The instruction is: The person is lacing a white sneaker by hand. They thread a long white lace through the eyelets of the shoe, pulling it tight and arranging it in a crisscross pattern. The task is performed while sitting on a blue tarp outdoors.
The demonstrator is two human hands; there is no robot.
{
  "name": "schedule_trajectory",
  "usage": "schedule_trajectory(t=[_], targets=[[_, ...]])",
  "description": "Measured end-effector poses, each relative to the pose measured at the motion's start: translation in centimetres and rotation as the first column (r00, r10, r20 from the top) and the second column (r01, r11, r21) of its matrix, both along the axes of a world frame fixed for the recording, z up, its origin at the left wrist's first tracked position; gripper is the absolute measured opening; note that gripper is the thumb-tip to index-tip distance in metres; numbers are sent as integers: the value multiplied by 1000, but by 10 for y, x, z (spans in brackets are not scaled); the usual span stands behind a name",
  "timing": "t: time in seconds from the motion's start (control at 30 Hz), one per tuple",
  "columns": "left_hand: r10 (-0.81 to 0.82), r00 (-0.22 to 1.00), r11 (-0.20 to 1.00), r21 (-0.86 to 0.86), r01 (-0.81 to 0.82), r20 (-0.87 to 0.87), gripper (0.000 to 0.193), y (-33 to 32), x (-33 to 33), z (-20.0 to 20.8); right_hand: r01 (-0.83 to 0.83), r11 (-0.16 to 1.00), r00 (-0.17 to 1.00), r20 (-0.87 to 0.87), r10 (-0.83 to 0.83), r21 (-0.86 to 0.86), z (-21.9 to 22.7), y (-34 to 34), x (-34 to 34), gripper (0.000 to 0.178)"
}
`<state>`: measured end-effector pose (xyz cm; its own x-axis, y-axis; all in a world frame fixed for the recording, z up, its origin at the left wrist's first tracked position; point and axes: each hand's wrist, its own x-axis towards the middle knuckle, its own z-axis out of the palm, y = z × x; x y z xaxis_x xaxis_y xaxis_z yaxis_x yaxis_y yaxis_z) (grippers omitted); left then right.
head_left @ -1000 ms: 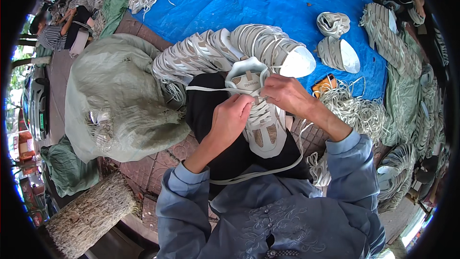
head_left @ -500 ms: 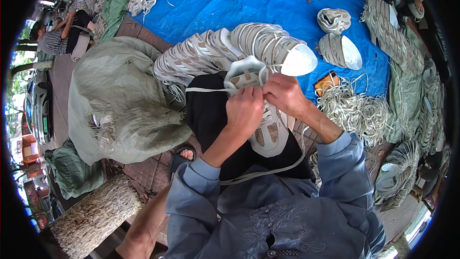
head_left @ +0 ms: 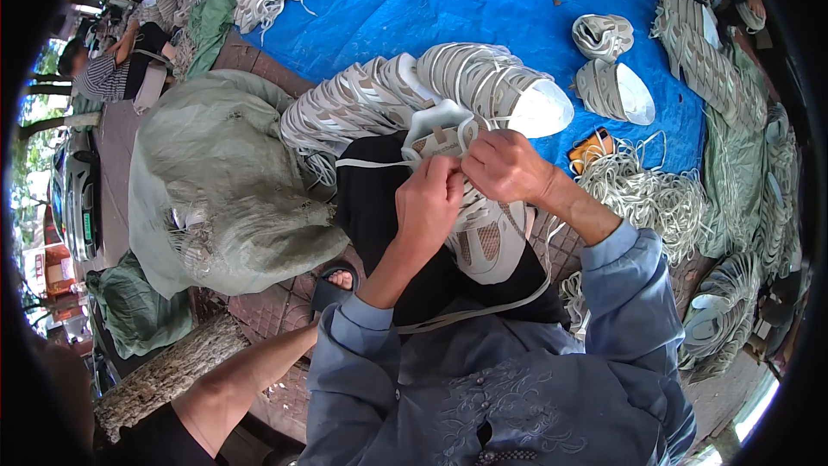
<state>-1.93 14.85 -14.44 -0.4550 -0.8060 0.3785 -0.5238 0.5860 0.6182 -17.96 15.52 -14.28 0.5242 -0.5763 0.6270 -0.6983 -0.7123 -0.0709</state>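
Note:
A beige and white sneaker upper (head_left: pixel 490 246) with tan mesh panels rests on my lap, toe toward me. Over its lacing area my two hands meet, fingertips nearly touching. My left hand (head_left: pixel 428 200) is closed in a pinch at the left side of the opening. From the right, my right hand (head_left: pixel 505 166) pinches beside the upper's collar edge. A flat white shoelace (head_left: pixel 373 162) crosses my dark-clad left leg toward the left hand; a long stretch of lace (head_left: pixel 474 314) loops over my lap. The fingers hide the exact grip on the lace.
Nested stacks of uppers (head_left: pixel 479 78) lie ahead on a blue tarp (head_left: pixel 379 0). To the right is a tangled heap of laces (head_left: pixel 647 198) with an orange object (head_left: pixel 590 150). A bulging grey-green sack (head_left: pixel 233 190) stands left. Another person's leg (head_left: pixel 233 388) reaches in lower left.
My left hand has shifted slightly down and left, and the right hand slightly too, still pinching at the upper. The other person's leg at lower left has moved further into view.

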Motion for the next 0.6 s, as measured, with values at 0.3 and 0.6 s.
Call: schedule_trajectory(t=[0.3,0.6], targets=[[39,960,938,-341,60,278,16,4,-9,-2,100,985,953,272,-136,143,-19,14,6,14],[12,984,920,-388,59,176,15,6,-3,-9,30,942,965,236,-114,333,-15,10,4,11]])
